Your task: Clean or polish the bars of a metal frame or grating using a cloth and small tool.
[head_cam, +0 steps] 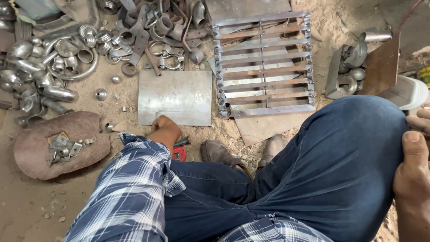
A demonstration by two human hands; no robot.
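**Down on the sandy workshop floor, one hand at a steel plate**

On the dusty ground sits a person in a blue-and-white checked shirt and dark blue jeans, legs folded. Their left hand (165, 127) reaches down to the near edge of a flat, square grey steel plate (175, 96), fingers curled under out of sight, so I cannot tell whether they grip anything. Just beside that hand, partly hidden by the sleeve, lies a small red-and-black tool (180, 152). The right hand (414, 168) rests against the raised right knee, thumb laid flat along the denim, fingers bent around the far side, holding nothing I can see.

Beyond the plate, to its right, lies a ladder-like grille of flat steel slats (264, 62). Off to the left, a heap of shiny pipe elbows, rings and clamps (58, 58) spreads over the sand, and nearer stands a rusty brown domed disc (31, 152) carrying small grey metal brackets (62, 147).
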